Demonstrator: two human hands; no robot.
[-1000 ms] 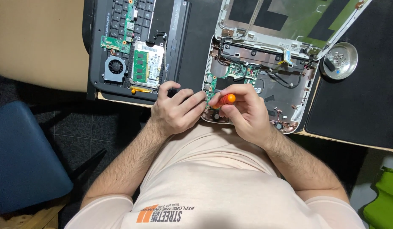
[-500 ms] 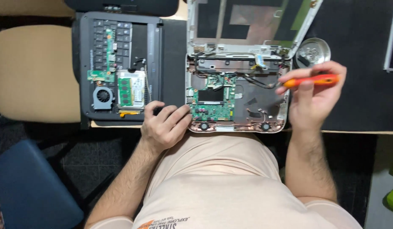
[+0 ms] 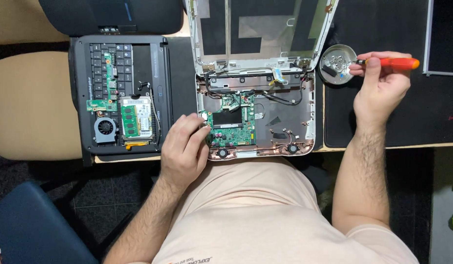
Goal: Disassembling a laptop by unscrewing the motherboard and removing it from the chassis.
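- Wooden bench (image 3: 138,159) carries two opened laptops: a black one (image 3: 121,93) left, a white one (image 3: 258,88) before us.
- Our left hand (image 3: 183,146), fingers curled, rests on the white laptop's green board (image 3: 231,131), as before.
- Our right hand (image 3: 380,83) pinches one orange screwdriver (image 3: 390,63), now moved over the round metal dish (image 3: 337,63).

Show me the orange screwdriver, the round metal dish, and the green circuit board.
orange screwdriver (image 3: 398,63), head view, on its handle
round metal dish (image 3: 329,55), head view, on its rim
green circuit board (image 3: 231,134), head view, on its lower middle
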